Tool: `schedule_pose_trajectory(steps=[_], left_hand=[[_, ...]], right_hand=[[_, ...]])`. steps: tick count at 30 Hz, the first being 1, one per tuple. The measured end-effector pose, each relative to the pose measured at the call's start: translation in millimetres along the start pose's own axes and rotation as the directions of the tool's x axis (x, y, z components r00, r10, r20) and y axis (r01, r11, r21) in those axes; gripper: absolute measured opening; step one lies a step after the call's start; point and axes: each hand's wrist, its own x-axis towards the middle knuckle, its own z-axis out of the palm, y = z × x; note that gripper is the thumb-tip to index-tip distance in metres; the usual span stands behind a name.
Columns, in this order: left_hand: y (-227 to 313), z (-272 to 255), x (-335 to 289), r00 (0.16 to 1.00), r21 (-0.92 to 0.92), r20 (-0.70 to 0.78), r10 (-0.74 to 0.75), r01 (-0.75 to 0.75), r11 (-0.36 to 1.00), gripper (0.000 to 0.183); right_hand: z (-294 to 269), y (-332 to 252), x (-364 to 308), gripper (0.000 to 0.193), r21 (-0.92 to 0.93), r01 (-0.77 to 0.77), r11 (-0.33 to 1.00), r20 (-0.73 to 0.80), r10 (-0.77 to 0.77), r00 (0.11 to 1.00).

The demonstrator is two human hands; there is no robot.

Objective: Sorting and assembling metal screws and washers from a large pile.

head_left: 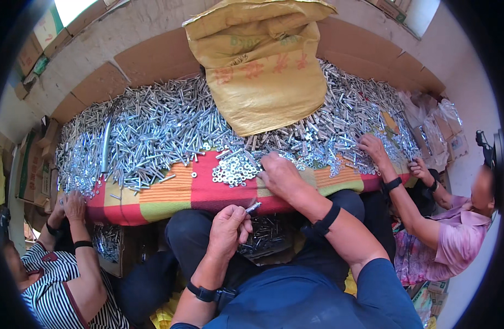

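Just in front of the big yellow sack (pixel 265 90), a bit to its left, a heap of shiny washers (pixel 230 172) sat on the checked cloth (pixel 164 187). Further out in front of the sack, the left hand (pixel 227 229) had thumb and fingers closed on a slim silver metal piece (pixel 253 208), one end poking out. Closer to the sack, the right hand (pixel 282 174) had its fingers curled in at the edge of the washers, but I couldn't tell how far open the fingertips were or whether they'd pinched one. Progress-wise, I'd have called it one piece in hand and loads to go: loose metal rods (pixel 159 140) lay thick on both sides of the sack. Well in front of the sack, between the knees, was a batch of darker metal parts (pixel 267 234), though no clue whether those were finished or just more stock. Far left of the sack a co-worker's hands (pixel 74 206) were busy too, and another co-worker's hand (pixel 373 149) was at the pile to its right.
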Motion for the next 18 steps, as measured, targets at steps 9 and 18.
schedule_pose_trajectory(steps=[9, 18], left_hand=[[2, 3, -1, 1.0, 0.01, -0.009, 0.022, -0.022, 1.0, 0.026], [-1, 0, 0, 1.0, -0.011, -0.003, 0.028, -0.028, 1.0, 0.026]], right_hand=[[-2, 19, -4, 0.018, 0.025, -0.012, 1.0, 0.135, 0.008, 0.991], [-14, 24, -13, 0.013, 0.078, 0.049, 0.996, 0.118, -0.058, 0.991]])
